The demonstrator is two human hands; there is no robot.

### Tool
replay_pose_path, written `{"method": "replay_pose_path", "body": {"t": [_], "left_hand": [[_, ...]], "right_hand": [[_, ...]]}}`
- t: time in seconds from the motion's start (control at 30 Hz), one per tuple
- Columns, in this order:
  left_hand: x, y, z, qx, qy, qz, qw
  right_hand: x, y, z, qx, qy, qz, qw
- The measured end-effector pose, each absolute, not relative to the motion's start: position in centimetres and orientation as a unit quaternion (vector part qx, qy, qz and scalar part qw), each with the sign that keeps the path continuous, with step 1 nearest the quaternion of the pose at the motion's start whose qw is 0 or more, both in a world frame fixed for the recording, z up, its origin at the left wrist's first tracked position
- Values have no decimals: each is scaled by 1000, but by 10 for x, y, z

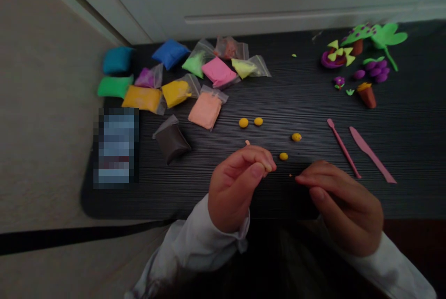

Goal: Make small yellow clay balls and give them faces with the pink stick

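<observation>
Over a dark striped table (278, 99), the left hand (234, 187) is being held with fingertips pinched together; whether anything is being gripped cannot be told. The right hand (344, 208) is being held loosely parted beside a tiny orange crumb (290, 176). Beyond both hands, four yellow balls (243, 122) are being borne by the table.

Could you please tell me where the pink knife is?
In the head view, the pink knife lies on the right of the table, right of the slim tool, beyond the right hand.
</observation>
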State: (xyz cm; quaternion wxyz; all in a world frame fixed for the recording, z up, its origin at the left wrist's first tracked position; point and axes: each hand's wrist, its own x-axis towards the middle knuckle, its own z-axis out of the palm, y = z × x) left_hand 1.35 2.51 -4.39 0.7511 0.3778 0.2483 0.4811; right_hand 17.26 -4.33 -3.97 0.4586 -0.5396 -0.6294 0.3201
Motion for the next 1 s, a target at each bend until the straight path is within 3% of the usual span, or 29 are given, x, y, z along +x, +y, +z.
{"method": "replay_pose_path", "body": {"t": [0.27,0.6,1.0], "left_hand": [[16,28,-42,331,234,477,780],[10,26,-38,427,240,411,769],[10,28,-33,349,249,392,814]], "right_hand": [[174,-44,-39,-546,-632,304,459],[175,-42,-37,-546,-631,314,453],[179,-40,-36,-533,-639,331,446]]}}
